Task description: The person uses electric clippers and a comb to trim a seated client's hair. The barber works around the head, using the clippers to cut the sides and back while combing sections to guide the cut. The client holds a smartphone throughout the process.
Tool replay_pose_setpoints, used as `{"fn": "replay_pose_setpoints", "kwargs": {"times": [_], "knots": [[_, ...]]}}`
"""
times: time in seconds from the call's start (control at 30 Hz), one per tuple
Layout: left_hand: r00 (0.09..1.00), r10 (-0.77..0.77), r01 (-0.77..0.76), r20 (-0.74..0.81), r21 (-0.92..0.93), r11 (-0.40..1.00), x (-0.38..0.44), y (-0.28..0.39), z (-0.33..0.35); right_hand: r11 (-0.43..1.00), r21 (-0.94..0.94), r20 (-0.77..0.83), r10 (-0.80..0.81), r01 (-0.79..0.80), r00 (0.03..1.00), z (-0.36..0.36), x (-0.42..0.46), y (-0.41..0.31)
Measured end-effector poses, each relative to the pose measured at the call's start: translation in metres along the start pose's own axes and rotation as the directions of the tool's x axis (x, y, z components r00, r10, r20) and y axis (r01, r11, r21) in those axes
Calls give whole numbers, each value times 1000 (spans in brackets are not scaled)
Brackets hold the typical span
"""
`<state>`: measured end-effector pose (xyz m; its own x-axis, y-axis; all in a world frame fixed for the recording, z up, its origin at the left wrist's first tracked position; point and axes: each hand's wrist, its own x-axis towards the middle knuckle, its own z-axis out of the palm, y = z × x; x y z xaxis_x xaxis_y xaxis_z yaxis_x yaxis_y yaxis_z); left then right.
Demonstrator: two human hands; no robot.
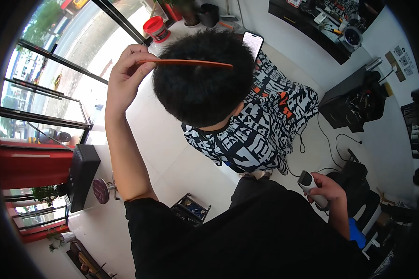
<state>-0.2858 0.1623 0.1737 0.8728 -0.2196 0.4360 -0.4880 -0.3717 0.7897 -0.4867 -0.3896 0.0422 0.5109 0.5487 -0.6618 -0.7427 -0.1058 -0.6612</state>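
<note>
My left hand [134, 71] grips one end of an orange comb [195, 63], which lies across the top of a seated person's short dark hair [202, 90]. Low on the right, my right hand [326, 190] is closed around a white and grey hair clipper [312, 188], its dark blade end pointing up and left, well apart from the head. A black-and-white lettered barber cape [258, 139] with orange patches covers the person's shoulders and lap. Beyond the head, a lit smartphone [253, 44] stands partly hidden behind the hair.
A black cabinet [349, 101] with tools on it stands to the right, with cables [328, 139] on the floor below. A dark wall shelf [300, 24] holds several items. Large windows [56, 69], a red bucket [156, 29], a round stool [101, 191] and a tool trolley [192, 209] are around.
</note>
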Motion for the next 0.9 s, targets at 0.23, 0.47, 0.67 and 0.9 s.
{"fn": "replay_pose_setpoints", "kwargs": {"times": [0.23,0.47,0.67,0.9], "knots": [[812,-30,25,583,16,1000,-19,22,-40,1000,-9,-16,15,-15,1000,10,3,-6],[961,227,-255,-161,-834,489,-143,-38,-22,997,-71,-22,20,-21,1000,10,-4,-19],[955,277,-139,-107,-985,100,-178,-44,162,979,-197,28,64,-57,998,18,-10,-42],[611,-182,-776,-771,-628,55,-168,-40,105,942,-331,135,108,-58,985,11,-13,-52]]}}
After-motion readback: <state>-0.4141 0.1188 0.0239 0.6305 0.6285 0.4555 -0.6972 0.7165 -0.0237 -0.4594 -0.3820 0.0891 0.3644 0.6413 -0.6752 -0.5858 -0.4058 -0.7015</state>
